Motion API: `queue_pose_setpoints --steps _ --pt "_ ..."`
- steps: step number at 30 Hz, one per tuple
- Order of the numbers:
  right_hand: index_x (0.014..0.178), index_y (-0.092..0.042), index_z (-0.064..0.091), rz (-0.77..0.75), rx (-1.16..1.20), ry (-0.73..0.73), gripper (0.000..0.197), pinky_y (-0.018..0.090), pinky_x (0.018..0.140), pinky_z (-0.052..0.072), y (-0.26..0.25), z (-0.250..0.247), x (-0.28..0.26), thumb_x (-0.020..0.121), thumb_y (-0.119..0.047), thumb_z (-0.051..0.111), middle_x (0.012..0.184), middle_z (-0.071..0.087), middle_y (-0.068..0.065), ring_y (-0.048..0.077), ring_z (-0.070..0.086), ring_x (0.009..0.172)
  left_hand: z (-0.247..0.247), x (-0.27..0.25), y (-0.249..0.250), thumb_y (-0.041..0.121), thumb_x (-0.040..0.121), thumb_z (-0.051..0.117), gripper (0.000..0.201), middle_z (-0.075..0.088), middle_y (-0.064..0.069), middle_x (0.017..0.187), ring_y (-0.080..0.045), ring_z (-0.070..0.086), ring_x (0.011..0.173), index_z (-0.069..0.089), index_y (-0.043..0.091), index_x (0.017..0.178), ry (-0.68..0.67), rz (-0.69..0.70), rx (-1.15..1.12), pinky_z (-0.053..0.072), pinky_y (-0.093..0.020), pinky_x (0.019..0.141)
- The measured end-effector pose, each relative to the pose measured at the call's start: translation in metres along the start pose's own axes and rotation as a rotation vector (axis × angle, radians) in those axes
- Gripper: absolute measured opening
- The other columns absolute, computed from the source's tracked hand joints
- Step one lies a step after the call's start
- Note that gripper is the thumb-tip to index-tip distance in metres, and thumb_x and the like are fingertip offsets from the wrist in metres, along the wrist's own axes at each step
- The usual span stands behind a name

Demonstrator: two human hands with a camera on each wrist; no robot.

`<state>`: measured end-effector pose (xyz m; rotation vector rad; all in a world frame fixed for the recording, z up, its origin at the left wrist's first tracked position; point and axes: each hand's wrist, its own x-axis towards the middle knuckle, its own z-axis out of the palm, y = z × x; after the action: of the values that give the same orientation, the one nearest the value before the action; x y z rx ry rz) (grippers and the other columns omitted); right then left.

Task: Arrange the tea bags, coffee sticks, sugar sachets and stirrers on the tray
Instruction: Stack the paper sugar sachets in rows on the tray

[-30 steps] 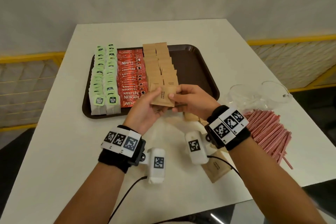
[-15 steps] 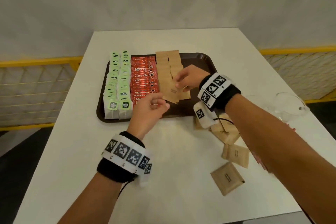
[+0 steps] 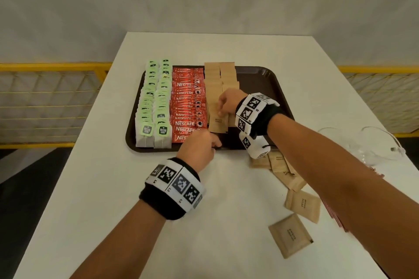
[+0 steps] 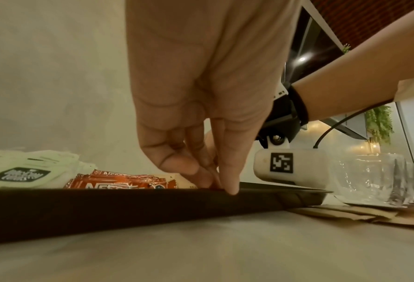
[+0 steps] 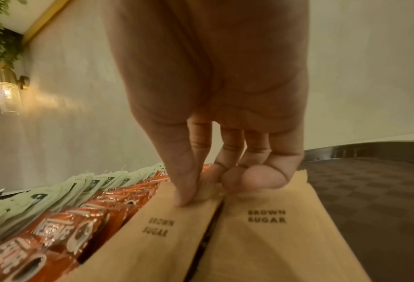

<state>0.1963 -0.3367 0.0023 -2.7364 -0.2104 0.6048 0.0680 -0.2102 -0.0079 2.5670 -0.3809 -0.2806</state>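
The brown tray holds green tea bags on the left, red coffee sticks in the middle and two rows of brown sugar sachets beside them. My right hand is on the front of those rows. Its thumb and fingers pinch the top edge of the front left sachet, and a curled finger touches the neighbouring sachet. My left hand is at the tray's front rim, thumb outside and curled fingers inside. Pink stirrers lie mostly hidden under my right forearm.
Loose sugar sachets lie on the white table right of the tray, one near the front edge. Clear glass vessels stand at the table's right edge. The tray's right third is bare. Yellow railings flank the table.
My right hand carried sachets from in front of the tray onto the front of the sugar rows. My left hand let go of them and moved to the tray's front rim.
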Motion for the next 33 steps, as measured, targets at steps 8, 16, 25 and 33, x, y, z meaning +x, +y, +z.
queue_pose_setpoints --steps 8,16,25,33 --pt "0.114 -0.002 0.062 -0.006 -0.066 -0.002 0.027 0.026 0.080 0.040 -0.007 -0.007 0.000 0.088 -0.011 0.060 0.118 0.062 0.013 0.027 0.056 0.112 0.000 0.003 -0.005 0.034 0.091 0.054 0.043 0.040 -0.004 0.135 -0.024 0.033 0.126 0.050 0.019 0.132 -0.030 -0.107 0.289 0.033 -0.037 0.102" --pt "0.117 -0.003 0.060 0.032 -0.131 -0.015 0.027 0.030 0.089 0.044 -0.008 0.002 0.002 0.093 -0.012 0.053 0.120 0.061 0.012 0.028 0.057 0.112 -0.002 0.001 -0.012 0.051 0.092 0.043 0.054 0.029 -0.003 0.146 -0.023 0.025 0.134 0.044 0.018 0.135 -0.125 -0.178 0.370 0.026 -0.042 0.106" --pt "0.112 -0.002 0.062 0.004 -0.161 0.028 0.024 0.026 0.080 0.044 -0.010 0.008 0.002 0.091 -0.011 0.055 0.117 0.063 0.013 0.027 0.058 0.110 -0.001 0.002 -0.011 0.050 0.092 0.044 0.054 0.029 -0.003 0.145 -0.023 0.027 0.134 0.043 0.018 0.136 -0.128 -0.177 0.331 0.026 -0.042 0.107" --pt "0.109 -0.008 0.062 -0.056 0.097 0.150 0.022 0.022 0.078 0.038 -0.005 -0.005 -0.025 0.089 -0.016 0.059 0.109 0.060 0.002 0.018 0.055 0.109 -0.003 -0.002 -0.005 0.046 0.092 0.047 0.055 0.025 -0.004 0.148 -0.025 0.022 0.136 0.037 0.020 0.140 -0.101 -0.138 0.291 0.026 -0.044 0.107"
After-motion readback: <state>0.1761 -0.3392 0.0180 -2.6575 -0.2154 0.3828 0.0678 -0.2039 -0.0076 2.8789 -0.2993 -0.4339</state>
